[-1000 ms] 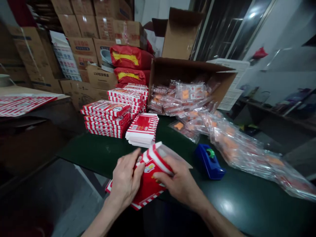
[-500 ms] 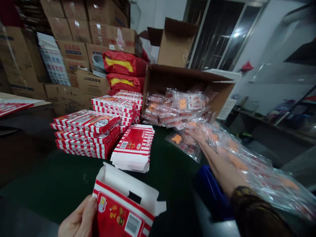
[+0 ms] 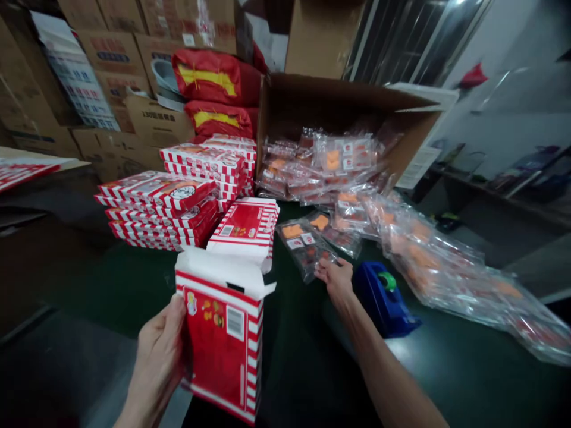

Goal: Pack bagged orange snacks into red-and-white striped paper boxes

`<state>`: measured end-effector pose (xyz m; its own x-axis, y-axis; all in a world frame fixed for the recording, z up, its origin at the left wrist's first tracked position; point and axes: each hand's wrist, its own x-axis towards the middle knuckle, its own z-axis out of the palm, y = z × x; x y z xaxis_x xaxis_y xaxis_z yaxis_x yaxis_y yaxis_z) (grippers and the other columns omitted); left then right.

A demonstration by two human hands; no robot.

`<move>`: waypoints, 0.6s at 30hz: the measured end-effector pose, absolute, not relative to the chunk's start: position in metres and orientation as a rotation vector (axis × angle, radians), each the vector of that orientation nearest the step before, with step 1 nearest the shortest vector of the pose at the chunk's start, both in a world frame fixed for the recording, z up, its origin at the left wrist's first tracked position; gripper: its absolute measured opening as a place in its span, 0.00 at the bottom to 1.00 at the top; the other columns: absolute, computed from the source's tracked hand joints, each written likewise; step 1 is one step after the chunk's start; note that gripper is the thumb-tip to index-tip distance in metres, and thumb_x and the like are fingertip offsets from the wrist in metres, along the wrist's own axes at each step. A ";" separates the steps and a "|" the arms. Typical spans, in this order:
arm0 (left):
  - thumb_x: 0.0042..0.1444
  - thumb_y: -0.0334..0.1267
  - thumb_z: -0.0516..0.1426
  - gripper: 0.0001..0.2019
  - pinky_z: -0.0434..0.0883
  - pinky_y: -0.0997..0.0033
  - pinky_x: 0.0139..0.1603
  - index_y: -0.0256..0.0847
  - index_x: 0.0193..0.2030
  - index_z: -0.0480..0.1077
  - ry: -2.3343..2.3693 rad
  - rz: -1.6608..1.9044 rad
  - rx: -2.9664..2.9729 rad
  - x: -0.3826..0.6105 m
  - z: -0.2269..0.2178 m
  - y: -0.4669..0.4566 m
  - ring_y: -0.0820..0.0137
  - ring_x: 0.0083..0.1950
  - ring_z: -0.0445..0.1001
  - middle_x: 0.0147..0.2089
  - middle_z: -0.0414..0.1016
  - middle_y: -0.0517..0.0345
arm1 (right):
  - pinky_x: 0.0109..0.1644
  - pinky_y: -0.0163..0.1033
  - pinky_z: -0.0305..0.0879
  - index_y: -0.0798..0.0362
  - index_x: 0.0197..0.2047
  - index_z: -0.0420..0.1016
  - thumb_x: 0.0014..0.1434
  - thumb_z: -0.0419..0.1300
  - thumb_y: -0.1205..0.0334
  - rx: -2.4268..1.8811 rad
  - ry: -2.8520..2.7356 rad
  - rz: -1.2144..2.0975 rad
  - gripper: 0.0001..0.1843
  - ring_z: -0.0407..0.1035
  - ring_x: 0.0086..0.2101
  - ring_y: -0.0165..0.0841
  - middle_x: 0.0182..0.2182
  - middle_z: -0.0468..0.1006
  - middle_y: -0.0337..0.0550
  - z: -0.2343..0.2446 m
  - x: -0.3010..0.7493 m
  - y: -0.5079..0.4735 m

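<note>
My left hand (image 3: 161,345) is closed on the left side of a red-and-white striped carton (image 3: 214,351), its white top flaps standing open. My right hand (image 3: 335,278) pinches the near edge of a clear plastic packet (image 3: 304,245) holding an orange piece and small printed squares. This packet is just above the dark green table, to the right of a stack of flat striped cartons (image 3: 245,221). Behind it lies another clear packet (image 3: 341,238). A long heap of similar packets (image 3: 419,252) stretches along the right side.
A blue tape dispenser (image 3: 383,300) with green tape stands right of my right forearm. At the back, a large cardboard box (image 3: 339,98) lies open, packets spilling out. Filled striped boxes (image 3: 156,208) are stacked at left, with red bundles (image 3: 218,77) behind.
My right hand has come back from the heap toward the middle with a packet. My left hand has raised the carton more upright. The view has tilted down.
</note>
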<state>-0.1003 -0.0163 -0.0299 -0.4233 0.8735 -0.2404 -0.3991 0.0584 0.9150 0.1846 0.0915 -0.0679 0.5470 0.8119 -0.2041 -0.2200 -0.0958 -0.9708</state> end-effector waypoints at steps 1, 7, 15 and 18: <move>0.33 0.56 0.67 0.24 0.59 0.78 0.09 0.34 0.21 0.70 1.290 1.532 0.511 -0.097 -0.029 -0.017 0.75 0.11 0.62 0.13 0.68 0.61 | 0.33 0.44 0.73 0.53 0.53 0.57 0.54 0.62 0.57 -1.462 -0.512 0.933 0.26 0.71 0.30 0.32 0.34 0.73 0.41 -0.076 0.180 0.067; 0.41 0.54 0.65 0.22 0.73 0.73 0.24 0.34 0.32 0.74 1.164 1.437 0.398 -0.085 -0.034 -0.025 0.69 0.21 0.75 0.26 0.79 0.55 | 0.45 0.55 0.69 0.50 0.52 0.57 0.41 0.66 0.55 -1.722 -0.695 0.618 0.36 0.68 0.46 0.47 0.40 0.71 0.48 -0.063 0.181 -0.043; 0.54 0.47 0.59 0.15 0.75 0.71 0.27 0.34 0.32 0.75 1.125 1.422 0.312 -0.082 -0.043 -0.030 0.68 0.25 0.78 0.29 0.80 0.51 | 0.57 0.66 0.49 0.61 0.66 0.43 0.50 0.57 0.37 -2.405 -1.674 0.310 0.51 0.41 0.62 0.62 0.64 0.43 0.71 -0.026 0.107 0.078; 0.51 0.49 0.60 0.16 0.75 0.70 0.28 0.33 0.31 0.75 1.107 1.420 0.345 -0.083 -0.042 -0.034 0.66 0.25 0.78 0.29 0.80 0.50 | 0.53 0.65 0.55 0.61 0.63 0.51 0.39 0.69 0.43 -2.489 -1.758 0.461 0.55 0.52 0.59 0.62 0.60 0.55 0.70 -0.025 0.106 0.116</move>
